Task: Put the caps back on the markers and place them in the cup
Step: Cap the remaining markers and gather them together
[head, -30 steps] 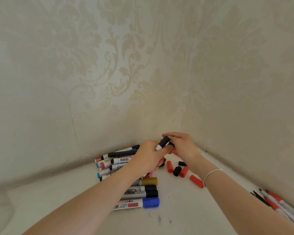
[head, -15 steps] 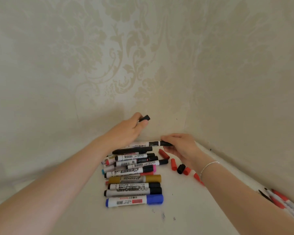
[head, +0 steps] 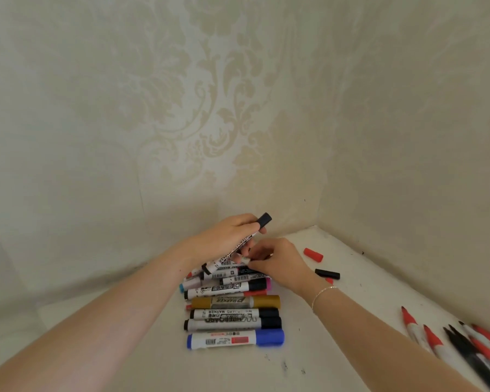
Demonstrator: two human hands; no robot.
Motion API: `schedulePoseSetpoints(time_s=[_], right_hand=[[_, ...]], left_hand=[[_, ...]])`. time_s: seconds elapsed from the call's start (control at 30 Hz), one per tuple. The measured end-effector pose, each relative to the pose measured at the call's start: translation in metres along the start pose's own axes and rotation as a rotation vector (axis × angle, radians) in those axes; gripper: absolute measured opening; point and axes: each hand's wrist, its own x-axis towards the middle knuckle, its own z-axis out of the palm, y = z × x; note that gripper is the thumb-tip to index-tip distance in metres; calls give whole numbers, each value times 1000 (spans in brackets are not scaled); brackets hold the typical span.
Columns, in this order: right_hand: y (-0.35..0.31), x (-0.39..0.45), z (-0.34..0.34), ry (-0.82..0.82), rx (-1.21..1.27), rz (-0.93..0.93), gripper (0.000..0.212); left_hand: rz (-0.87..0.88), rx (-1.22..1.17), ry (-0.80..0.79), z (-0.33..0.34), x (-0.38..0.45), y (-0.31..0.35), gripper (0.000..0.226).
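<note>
The left hand (head: 227, 236) has its fingers curled round a black-capped whiteboard marker (head: 239, 244). The marker is tilted, with its black cap (head: 264, 219) sticking up toward 1 o'clock, past the fingers. Its lower end points down at the pile of markers (head: 232, 304).

The right hand (head: 277, 263) sits just beside the left hand, at 4 o'clock from it. Its fingers are bent and close together at the top of the pile, and they seem to pinch something small and pale there. I cannot tell what that thing is.

The pile lies on the white table (head: 309, 363), in the corner where two patterned walls meet. The markers lie side by side. The nearest one is a blue marker (head: 235, 338). Behind it are two black-capped ones, then a gold marker (head: 236, 302).

At 3 o'clock from the hands, a loose red cap (head: 313, 254) lies on the table. A loose black cap (head: 327, 274) lies near it, closer to the right wrist. That wrist wears a thin bracelet (head: 323, 292).

At 4 o'clock, by the edge of the view, lie uncapped markers (head: 447, 339) with red and black tips.
</note>
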Motion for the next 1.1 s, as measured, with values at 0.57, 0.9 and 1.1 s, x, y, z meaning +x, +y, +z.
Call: schedulePoseSetpoints(time_s=[0.57,0.9,1.1], right_hand=[[-9,-8,-73,443,465,243,36],[2,-45,-54,150,-18,291,33],[5,-72,-59,136,-84,263,30]], left_hand=[[-202,-50,18,20,9,16,62],[-237,76,26,67,9,45,65],[-182,1,133,105,8,56,56]])
